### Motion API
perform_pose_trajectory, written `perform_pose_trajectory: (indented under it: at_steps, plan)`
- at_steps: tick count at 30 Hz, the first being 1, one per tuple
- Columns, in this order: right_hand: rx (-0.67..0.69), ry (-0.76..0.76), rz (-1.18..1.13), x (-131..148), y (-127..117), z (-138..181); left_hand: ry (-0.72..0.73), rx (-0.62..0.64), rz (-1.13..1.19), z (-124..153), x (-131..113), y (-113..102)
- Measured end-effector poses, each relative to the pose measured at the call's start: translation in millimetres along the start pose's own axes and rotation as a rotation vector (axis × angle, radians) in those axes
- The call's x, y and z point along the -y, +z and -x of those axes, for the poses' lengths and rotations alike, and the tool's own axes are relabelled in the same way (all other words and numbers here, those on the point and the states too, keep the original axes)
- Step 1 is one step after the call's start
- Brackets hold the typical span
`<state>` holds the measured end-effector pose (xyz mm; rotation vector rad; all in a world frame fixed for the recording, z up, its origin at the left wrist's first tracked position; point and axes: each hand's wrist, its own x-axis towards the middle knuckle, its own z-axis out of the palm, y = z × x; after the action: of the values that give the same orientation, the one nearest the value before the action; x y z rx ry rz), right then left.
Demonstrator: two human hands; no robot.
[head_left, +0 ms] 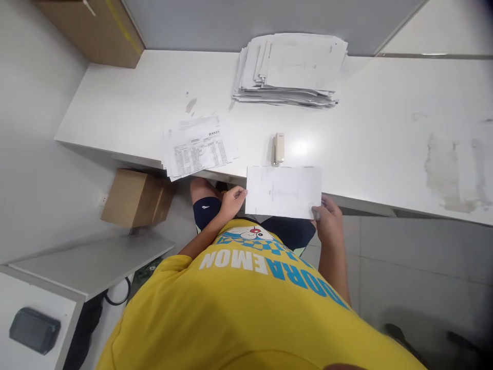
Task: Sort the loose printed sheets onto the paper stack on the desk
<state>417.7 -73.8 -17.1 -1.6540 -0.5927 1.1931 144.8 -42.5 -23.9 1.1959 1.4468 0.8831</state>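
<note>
Right now, white paper [284,198] pinched at both sides

My left hand [232,201] grips its left edge; my right hand [328,216] holds it near the lower right corner. It spans the near edge of the counter [370,133]. Just beyond lies a cream stapler [280,146], with printed sheets [198,151] leftward and a thick paper pile [300,69] farther back.

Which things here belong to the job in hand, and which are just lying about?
Likely in the job:
white rectangular paper in left hand and right hand
oblong cream stapler
thick white paper stack
fanned white printed sheets

Apparently just lying about:
upper brown cardboard box
lower brown cardboard box
dark-grey rounded object
</note>
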Motion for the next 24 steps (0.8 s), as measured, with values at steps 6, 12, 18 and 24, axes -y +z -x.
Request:
perform_pose_trajectory:
  at_steps: [6, 12, 18, 24]
  plan:
    - [-0.13, -0.079, -0.067, 1, -9, -10, 0.121, 0.16, -0.231, -18, -40, -3]
    - [-0.171, -0.129, -0.117, -7, -25, -16, 0.175, 0.258, -0.352, -30, -61, 2]
    - [-0.155, -0.125, 0.005, 8, -28, -23, 0.153, 0.253, -0.344, -33, -53, 13]
    - [-0.186, -0.054, 0.058, 33, -25, -38, 0.181, 0.124, -0.359, -30, -51, 19]
